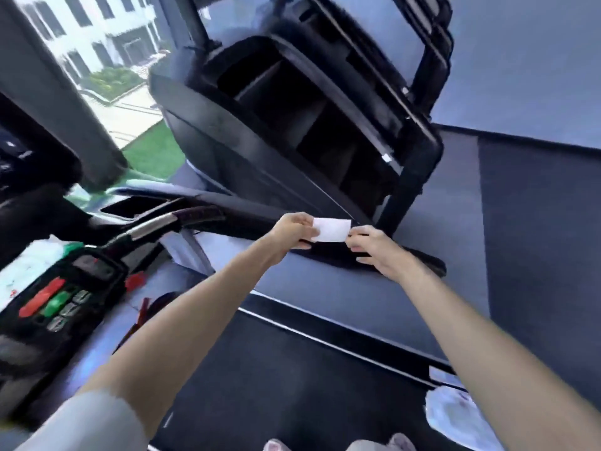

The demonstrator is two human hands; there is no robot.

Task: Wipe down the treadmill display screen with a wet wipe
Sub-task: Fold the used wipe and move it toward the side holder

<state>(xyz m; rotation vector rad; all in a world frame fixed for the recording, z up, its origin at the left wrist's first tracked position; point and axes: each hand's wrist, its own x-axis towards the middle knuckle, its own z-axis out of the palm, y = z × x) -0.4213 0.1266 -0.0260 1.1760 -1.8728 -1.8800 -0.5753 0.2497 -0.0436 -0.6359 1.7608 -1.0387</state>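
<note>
A small white folded wet wipe (332,229) is stretched between my two hands in the middle of the view. My left hand (294,234) pinches its left end and my right hand (377,250) pinches its right end. Both arms reach forward over the dark treadmill belt (292,385). The treadmill's control panel (55,304), black with red and green buttons, lies at the lower left, blurred. The display screen itself cannot be made out in this tilted, blurred view.
A black console housing with open compartments (292,118) rises ahead. A silver and black handlebar (156,226) runs at the left. A white packet (29,265) rests by the panel. A window (107,60) shows buildings and grass. A white bag (455,415) lies at lower right.
</note>
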